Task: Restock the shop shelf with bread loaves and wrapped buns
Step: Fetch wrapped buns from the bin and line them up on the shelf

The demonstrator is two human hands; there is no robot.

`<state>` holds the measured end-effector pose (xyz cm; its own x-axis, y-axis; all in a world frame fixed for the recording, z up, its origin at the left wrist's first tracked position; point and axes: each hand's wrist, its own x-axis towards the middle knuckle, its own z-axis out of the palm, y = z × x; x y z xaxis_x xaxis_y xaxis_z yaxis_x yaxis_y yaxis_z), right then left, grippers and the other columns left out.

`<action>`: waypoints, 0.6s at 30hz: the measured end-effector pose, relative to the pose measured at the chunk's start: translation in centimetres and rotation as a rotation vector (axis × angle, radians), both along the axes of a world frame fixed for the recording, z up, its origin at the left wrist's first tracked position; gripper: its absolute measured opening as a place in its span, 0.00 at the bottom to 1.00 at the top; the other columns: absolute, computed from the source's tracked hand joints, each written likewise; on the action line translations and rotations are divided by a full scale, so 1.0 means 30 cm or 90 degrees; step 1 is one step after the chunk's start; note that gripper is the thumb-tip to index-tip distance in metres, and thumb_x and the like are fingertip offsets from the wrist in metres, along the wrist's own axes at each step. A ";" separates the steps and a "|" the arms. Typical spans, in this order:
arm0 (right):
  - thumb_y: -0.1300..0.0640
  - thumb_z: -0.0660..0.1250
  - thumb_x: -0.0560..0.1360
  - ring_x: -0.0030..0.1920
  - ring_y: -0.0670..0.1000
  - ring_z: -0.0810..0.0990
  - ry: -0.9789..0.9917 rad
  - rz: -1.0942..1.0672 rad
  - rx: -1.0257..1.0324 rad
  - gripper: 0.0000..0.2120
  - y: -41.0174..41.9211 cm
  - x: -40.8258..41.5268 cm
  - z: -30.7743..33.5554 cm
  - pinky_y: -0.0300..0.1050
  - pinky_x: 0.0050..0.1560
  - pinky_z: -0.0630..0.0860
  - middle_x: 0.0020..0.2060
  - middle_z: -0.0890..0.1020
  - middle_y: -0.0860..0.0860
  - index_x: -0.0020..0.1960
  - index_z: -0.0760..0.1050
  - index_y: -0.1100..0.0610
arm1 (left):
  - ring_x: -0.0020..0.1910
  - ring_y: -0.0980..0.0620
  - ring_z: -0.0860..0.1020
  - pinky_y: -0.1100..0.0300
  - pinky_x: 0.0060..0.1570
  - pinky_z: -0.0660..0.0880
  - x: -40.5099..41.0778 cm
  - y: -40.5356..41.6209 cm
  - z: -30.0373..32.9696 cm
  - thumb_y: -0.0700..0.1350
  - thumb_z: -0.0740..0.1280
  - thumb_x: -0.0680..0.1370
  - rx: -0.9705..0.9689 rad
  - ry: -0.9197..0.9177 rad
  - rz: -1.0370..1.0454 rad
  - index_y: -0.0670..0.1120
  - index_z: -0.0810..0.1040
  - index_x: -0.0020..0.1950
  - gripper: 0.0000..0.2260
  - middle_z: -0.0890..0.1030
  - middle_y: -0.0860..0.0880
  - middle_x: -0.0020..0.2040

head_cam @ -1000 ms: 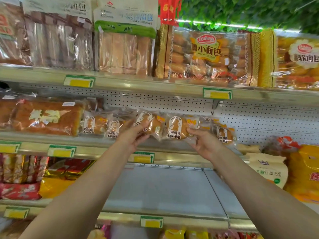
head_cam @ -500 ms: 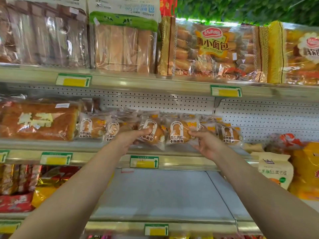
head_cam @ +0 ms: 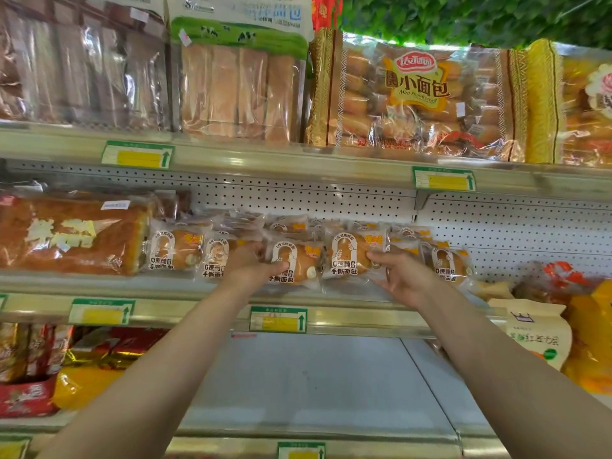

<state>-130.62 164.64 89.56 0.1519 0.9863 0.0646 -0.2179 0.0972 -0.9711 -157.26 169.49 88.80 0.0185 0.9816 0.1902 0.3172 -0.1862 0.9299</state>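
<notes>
Both hands up at the middle shelf (head_cam: 198,289), working the front row of wrapped buns. Left hand (head_cam: 246,268) grips one wrapped bun (head_cam: 296,265) by its left end, fingers curled behind the pack, thumb lying along the front lower edge; bun sits at the shelf's front edge, roughly mid-span. Right hand (head_cam: 402,276) holds the neighbouring bun (head_cam: 349,255) at its right end, thumb on the front face, fingers underneath, partly spread. The two held buns touch side by side. More buns of the same kind left (head_cam: 174,248) and right (head_cam: 447,263) of them, plus a second row behind. Large bagged loaf (head_cam: 71,235) fills the shelf's left end, just beside the buns. Top shelf: mini French bread bag (head_cam: 417,97) at right, sliced bread bag (head_cam: 236,91) at centre. Lower shelf (head_cam: 308,385) bare in the middle, with red and gold packs (head_cam: 109,347) at its left end.
</notes>
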 end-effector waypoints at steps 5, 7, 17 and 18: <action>0.67 0.69 0.76 0.51 0.47 0.86 -0.016 -0.002 -0.045 0.22 0.028 0.011 -0.015 0.46 0.45 0.80 0.61 0.83 0.52 0.69 0.73 0.61 | 0.60 0.47 0.79 0.50 0.67 0.72 0.014 0.012 -0.008 0.49 0.79 0.72 0.021 0.072 0.033 0.45 0.77 0.67 0.26 0.82 0.48 0.62; 0.67 0.73 0.73 0.56 0.49 0.85 -0.024 -0.009 -0.055 0.29 0.037 0.013 -0.020 0.48 0.44 0.83 0.61 0.83 0.53 0.72 0.69 0.61 | 0.61 0.46 0.79 0.50 0.66 0.72 0.011 0.020 -0.011 0.50 0.79 0.71 0.023 0.090 0.040 0.46 0.78 0.67 0.26 0.82 0.47 0.62; 0.65 0.74 0.74 0.68 0.56 0.75 -0.157 -0.094 -0.047 0.25 0.032 0.014 -0.023 0.52 0.71 0.67 0.63 0.80 0.58 0.69 0.72 0.62 | 0.61 0.46 0.80 0.49 0.65 0.74 0.016 0.025 -0.009 0.52 0.79 0.70 0.084 0.133 0.050 0.47 0.77 0.68 0.28 0.82 0.49 0.61; 0.65 0.74 0.74 0.68 0.59 0.75 -0.171 -0.108 -0.041 0.24 0.034 0.015 -0.025 0.53 0.70 0.68 0.63 0.80 0.61 0.69 0.72 0.63 | 0.60 0.46 0.81 0.49 0.63 0.74 0.015 0.026 -0.010 0.52 0.80 0.70 0.088 0.139 0.052 0.48 0.78 0.67 0.27 0.83 0.49 0.59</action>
